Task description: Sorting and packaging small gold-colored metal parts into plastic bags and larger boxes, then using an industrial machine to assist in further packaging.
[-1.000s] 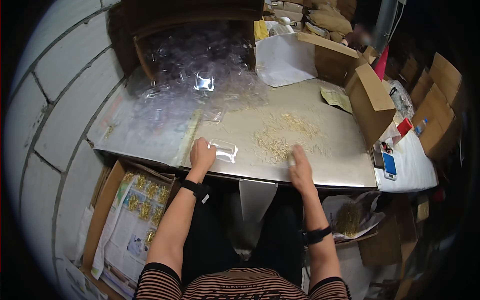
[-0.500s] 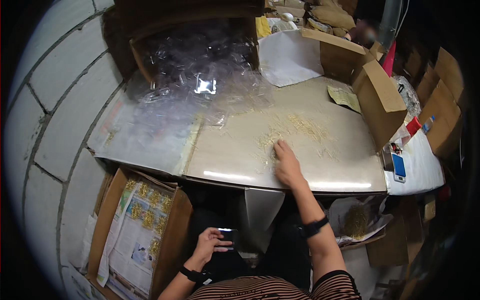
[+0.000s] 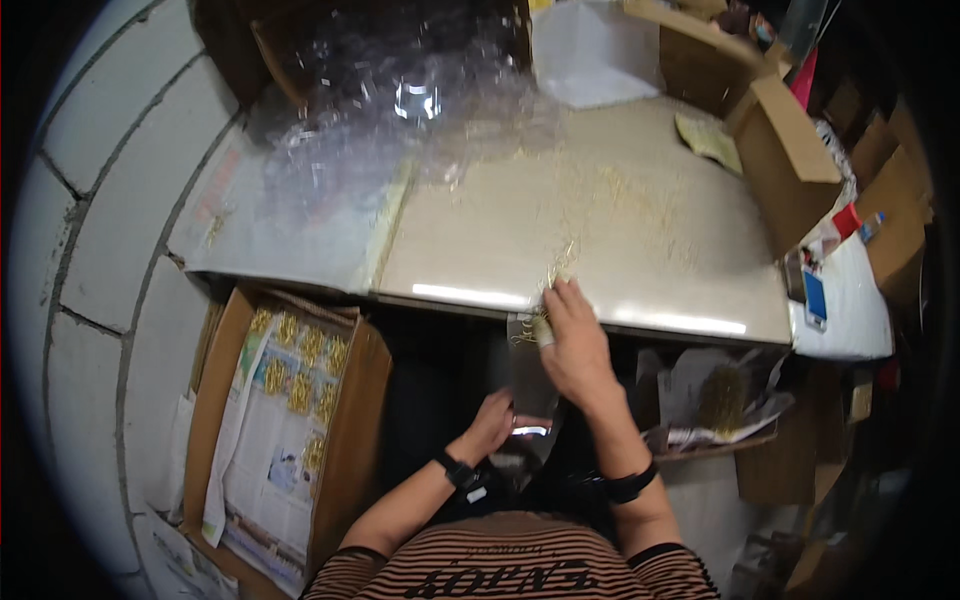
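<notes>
At the desk's (image 3: 470,245) front edge, the right hand (image 3: 578,345) touches thin gold pieces (image 3: 566,256); below that edge, the left hand (image 3: 490,425) grips a clear plastic tray (image 3: 531,431). Clear plastic containers (image 3: 345,150) heap toward the desk's back left. Below its front left corner, a carton (image 3: 352,400) holds gold bundles (image 3: 300,392) on newspaper (image 3: 262,475).

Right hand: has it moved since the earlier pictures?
Yes: the right hand has moved toward the person, from over the tabletop to its front edge.
</notes>
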The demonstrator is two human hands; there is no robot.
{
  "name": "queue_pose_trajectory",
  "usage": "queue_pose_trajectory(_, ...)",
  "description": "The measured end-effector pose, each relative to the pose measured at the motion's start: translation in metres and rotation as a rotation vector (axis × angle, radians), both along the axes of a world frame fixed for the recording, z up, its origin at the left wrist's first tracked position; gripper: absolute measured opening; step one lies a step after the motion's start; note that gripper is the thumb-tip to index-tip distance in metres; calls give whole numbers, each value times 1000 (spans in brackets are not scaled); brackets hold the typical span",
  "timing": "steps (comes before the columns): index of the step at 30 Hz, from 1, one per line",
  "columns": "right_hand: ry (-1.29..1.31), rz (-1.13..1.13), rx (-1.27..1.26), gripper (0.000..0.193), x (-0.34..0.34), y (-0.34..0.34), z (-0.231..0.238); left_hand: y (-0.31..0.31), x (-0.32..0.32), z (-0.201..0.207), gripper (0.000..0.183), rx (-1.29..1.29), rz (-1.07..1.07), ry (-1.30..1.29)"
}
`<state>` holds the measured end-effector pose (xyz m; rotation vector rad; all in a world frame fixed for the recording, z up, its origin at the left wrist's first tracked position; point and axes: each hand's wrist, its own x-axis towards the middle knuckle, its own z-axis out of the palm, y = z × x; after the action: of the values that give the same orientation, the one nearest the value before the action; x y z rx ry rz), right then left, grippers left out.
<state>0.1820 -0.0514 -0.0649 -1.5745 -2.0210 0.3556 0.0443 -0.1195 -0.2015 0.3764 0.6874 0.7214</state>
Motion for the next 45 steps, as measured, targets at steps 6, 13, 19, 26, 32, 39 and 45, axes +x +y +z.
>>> queue_pose_trajectory(6,313,91,27,36,40,-51,11,-7,-1,3,43,-16,21,-12)
queue_pose_trajectory(13,430,69,-119,51,62,-91,-6,-8,-5,-22,47,25,-13,123)
queue_pose_trajectory(19,408,21,117,45,63,-62,12,-14,-12,-43,50,-35,11,94)
queue_pose_trajectory(26,-94,-287,-28,60,28,77,-11,-14,-10,-36,33,10,-47,219)
queue_pose_trajectory(32,-234,-27,72,53,3,96,-32,-13,-9,-35,34,-41,11,104)
queue_pose_trajectory(39,53,-37,-34,36,17,72,9,-10,-7,-28,38,-10,7,129)
queue_pose_trajectory(45,-157,56,115,39,20,72,-21,-14,-7,-30,36,-26,46,122)
